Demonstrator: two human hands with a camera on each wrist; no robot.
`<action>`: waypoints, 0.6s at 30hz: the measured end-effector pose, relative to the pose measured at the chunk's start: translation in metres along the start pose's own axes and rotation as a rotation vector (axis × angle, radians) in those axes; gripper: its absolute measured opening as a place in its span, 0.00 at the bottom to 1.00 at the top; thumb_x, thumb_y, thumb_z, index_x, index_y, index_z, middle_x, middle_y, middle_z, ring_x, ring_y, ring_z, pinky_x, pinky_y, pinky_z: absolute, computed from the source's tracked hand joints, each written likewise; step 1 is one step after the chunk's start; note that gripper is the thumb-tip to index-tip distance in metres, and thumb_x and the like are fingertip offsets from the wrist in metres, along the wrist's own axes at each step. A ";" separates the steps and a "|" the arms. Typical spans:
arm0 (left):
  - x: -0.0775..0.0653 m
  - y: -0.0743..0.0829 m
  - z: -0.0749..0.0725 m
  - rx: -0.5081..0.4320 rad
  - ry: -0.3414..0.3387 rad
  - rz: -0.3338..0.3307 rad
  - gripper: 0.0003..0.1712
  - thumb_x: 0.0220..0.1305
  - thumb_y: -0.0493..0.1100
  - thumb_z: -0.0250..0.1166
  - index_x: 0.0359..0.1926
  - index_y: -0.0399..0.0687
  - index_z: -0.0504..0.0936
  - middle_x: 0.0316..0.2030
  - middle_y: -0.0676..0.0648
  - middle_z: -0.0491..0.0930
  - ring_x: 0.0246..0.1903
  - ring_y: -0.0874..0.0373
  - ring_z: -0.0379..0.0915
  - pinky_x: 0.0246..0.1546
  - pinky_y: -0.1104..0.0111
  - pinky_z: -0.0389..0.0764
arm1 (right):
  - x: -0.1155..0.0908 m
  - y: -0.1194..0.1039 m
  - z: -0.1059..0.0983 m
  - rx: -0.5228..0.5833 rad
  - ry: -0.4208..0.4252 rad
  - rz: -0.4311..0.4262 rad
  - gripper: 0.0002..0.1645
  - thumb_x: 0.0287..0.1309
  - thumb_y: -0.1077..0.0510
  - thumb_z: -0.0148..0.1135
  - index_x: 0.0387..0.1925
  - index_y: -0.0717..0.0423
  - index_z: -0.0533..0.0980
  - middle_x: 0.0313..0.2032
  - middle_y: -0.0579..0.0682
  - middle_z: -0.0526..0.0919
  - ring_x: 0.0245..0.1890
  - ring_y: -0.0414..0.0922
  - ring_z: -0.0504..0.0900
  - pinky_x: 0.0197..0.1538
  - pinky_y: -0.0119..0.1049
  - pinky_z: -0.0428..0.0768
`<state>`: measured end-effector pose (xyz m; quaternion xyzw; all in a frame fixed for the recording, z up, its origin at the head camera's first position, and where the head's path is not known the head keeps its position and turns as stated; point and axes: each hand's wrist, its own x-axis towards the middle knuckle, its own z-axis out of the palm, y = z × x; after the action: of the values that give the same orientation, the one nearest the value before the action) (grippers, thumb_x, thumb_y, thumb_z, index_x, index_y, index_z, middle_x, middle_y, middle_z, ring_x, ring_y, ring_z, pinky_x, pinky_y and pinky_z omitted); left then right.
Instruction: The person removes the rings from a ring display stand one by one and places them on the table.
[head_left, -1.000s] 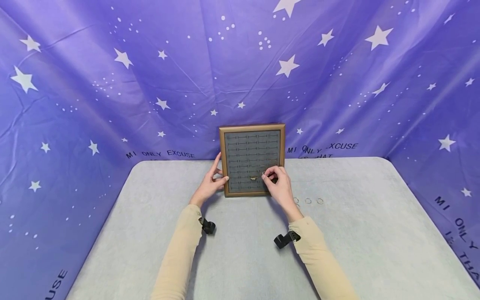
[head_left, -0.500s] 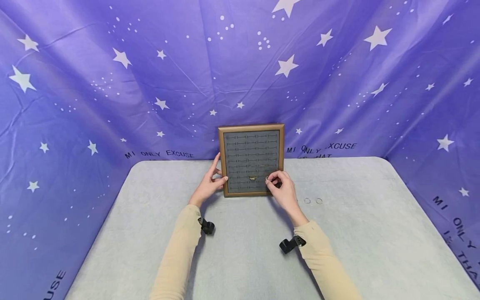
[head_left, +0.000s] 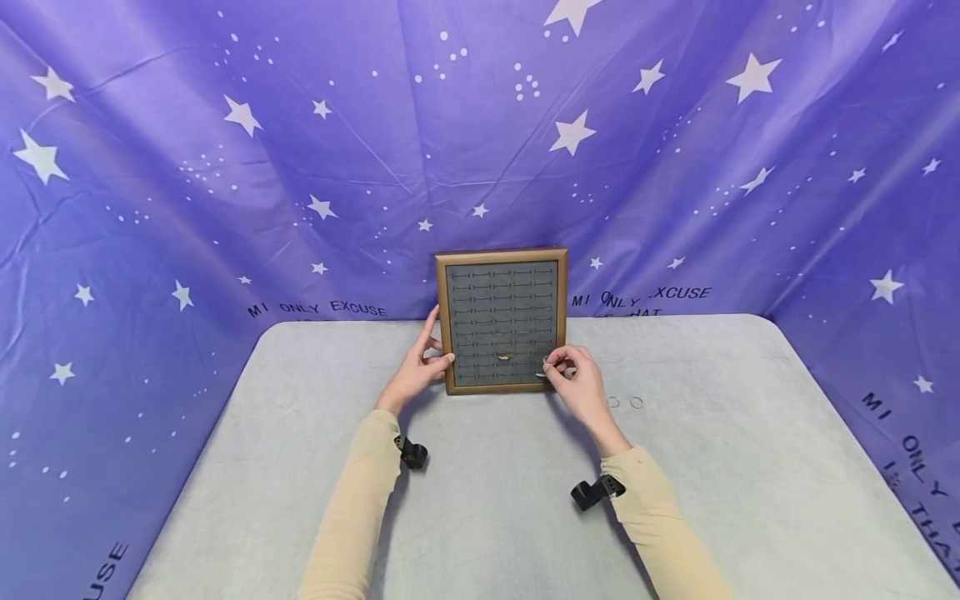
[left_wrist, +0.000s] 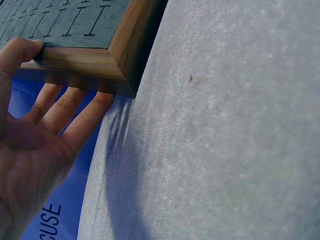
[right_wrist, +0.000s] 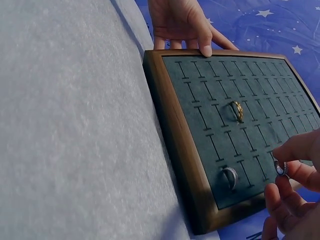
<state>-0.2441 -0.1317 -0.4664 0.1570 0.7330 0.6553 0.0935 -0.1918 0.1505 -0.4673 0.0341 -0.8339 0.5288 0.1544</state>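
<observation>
Right hand (head_left: 583, 385) pinches 1 silver ring (right_wrist: 281, 168) by the lower right of a slotted tray (right_wrist: 181, 135) (contact unclear); left hand (head_left: 412, 372) grips its left edge. Tray stands on table (head_left: 480, 500), bearing 1 gold ring (right_wrist: 239, 111), 1 silver band (right_wrist: 234, 175); 2 hoops (head_left: 631, 403) lie rightward.

- Setting: curtained-off work spot; room type could not be told.
- Cloth backdrop (head_left: 465, 142), purple, star-printed: hung on three sides.
- Table (head_left: 480, 492), pale grey: stood within.
</observation>
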 end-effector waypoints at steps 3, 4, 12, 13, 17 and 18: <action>0.001 -0.001 0.000 -0.003 0.000 -0.002 0.51 0.65 0.30 0.60 0.77 0.62 0.40 0.42 0.37 0.66 0.31 0.48 0.77 0.37 0.49 0.83 | -0.001 0.001 -0.003 -0.004 0.001 0.010 0.03 0.53 0.66 0.64 0.30 0.61 0.77 0.36 0.56 0.75 0.35 0.51 0.76 0.38 0.37 0.68; 0.001 -0.002 0.000 -0.004 0.000 -0.003 0.51 0.65 0.30 0.60 0.77 0.62 0.40 0.42 0.37 0.66 0.31 0.48 0.77 0.37 0.51 0.83 | -0.001 0.002 -0.004 -0.003 0.001 0.014 0.03 0.53 0.65 0.64 0.30 0.61 0.77 0.36 0.56 0.75 0.35 0.52 0.76 0.39 0.38 0.68; 0.001 -0.001 0.000 -0.004 -0.001 -0.006 0.51 0.65 0.30 0.60 0.77 0.63 0.41 0.43 0.37 0.67 0.32 0.47 0.77 0.37 0.52 0.83 | -0.005 0.008 -0.013 -0.026 -0.016 0.023 0.04 0.53 0.66 0.64 0.31 0.62 0.77 0.39 0.58 0.76 0.35 0.50 0.76 0.41 0.42 0.70; 0.000 -0.001 0.000 -0.002 -0.001 -0.005 0.51 0.65 0.30 0.60 0.77 0.62 0.40 0.42 0.36 0.67 0.32 0.47 0.77 0.37 0.52 0.83 | -0.005 0.009 -0.014 -0.028 -0.017 0.027 0.04 0.53 0.66 0.64 0.31 0.62 0.77 0.39 0.57 0.76 0.35 0.50 0.76 0.41 0.43 0.70; 0.000 0.000 -0.001 -0.003 -0.002 -0.005 0.51 0.65 0.30 0.60 0.77 0.62 0.40 0.43 0.36 0.67 0.33 0.47 0.77 0.37 0.52 0.83 | -0.008 0.012 -0.018 -0.031 -0.022 0.041 0.04 0.53 0.66 0.65 0.31 0.63 0.77 0.38 0.57 0.76 0.35 0.48 0.75 0.42 0.41 0.71; 0.000 0.000 -0.001 -0.005 -0.002 -0.007 0.51 0.65 0.29 0.60 0.77 0.62 0.40 0.43 0.36 0.67 0.32 0.47 0.77 0.37 0.52 0.83 | -0.008 0.013 -0.019 -0.031 -0.022 0.043 0.04 0.53 0.66 0.64 0.31 0.63 0.77 0.38 0.57 0.76 0.35 0.48 0.75 0.42 0.41 0.71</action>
<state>-0.2445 -0.1321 -0.4660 0.1549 0.7318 0.6567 0.0966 -0.1827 0.1728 -0.4736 0.0198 -0.8442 0.5185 0.1343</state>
